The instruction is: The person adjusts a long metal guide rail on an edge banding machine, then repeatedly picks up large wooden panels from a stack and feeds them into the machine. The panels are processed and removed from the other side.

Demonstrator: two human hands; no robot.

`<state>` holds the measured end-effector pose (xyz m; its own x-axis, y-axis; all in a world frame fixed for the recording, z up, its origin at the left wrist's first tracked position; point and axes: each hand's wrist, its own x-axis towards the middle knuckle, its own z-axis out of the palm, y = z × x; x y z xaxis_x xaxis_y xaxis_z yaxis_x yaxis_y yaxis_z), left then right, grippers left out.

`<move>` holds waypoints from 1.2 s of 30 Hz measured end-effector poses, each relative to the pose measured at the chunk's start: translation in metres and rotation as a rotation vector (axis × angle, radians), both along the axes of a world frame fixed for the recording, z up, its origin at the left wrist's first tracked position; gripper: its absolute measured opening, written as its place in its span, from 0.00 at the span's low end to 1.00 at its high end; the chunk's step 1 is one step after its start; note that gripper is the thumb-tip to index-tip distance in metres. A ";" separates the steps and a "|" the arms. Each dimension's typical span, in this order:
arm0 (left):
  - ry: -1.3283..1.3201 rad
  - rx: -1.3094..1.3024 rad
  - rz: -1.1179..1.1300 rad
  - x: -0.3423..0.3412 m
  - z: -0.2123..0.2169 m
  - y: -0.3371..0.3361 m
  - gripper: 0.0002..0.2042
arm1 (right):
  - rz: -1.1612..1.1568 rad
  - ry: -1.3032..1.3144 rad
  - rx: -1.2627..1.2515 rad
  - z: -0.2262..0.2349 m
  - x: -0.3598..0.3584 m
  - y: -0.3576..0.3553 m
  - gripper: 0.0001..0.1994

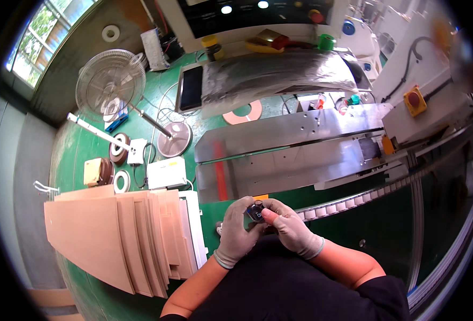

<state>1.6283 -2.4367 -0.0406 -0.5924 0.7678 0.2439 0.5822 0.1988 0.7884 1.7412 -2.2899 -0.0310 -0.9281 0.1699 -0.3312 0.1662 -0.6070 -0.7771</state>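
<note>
Left hand: ours, gloved (237,234), fingers curled in around the near-black gadget (255,213), so yeah, holding it
Right hand: gloved too (296,231), pinching the same gadget, pinkish thumb tip pressed on its face
Gadget: small, pale marking on it, up between both our hands in front of our dark shirt (290,283)
Boards: we've got a leaning stack of tan ones (89,222) off to our left
Metal plates: two long shiny ones (284,172) just beyond our hands, red strip (220,174) across the left end
Fan: round grey cage (110,80), farther left on the green floor (65,160)
Plastic film: crinkly silver sheet (279,72) past the plates
</note>
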 end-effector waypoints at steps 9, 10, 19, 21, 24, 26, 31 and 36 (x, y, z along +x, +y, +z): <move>0.220 -0.023 0.006 -0.061 0.016 0.027 0.30 | -0.241 -0.055 0.605 -0.035 0.026 0.048 0.19; 0.266 -0.022 0.051 -0.077 0.020 0.027 0.29 | -0.291 -0.065 0.802 -0.035 0.036 0.062 0.20; 0.422 0.000 0.277 -0.301 0.030 0.067 0.28 | -0.514 -0.501 1.733 -0.101 0.095 0.121 0.10; 0.331 -0.081 0.292 -0.327 0.028 0.089 0.30 | -0.458 -0.545 1.756 -0.099 0.098 0.123 0.10; 0.098 -0.042 0.228 -0.367 0.010 0.094 0.29 | -0.355 -0.592 1.762 -0.093 0.094 0.125 0.10; -0.397 0.156 0.021 -0.376 0.009 0.099 0.31 | -0.364 -0.604 1.780 -0.095 0.095 0.125 0.10; -0.561 0.402 0.039 -0.357 0.008 0.101 0.46 | -0.395 -0.593 1.752 -0.097 0.100 0.124 0.12; -0.440 0.476 0.322 -0.264 -0.108 0.076 0.33 | -0.170 -0.589 1.773 -0.089 0.150 0.168 0.15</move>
<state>1.3641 -2.3612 -0.1486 -0.8918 0.4081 0.1952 0.1612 -0.1165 0.9800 1.8916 -2.1214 -0.1202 -0.7138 0.6957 0.0806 0.6444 0.6976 -0.3132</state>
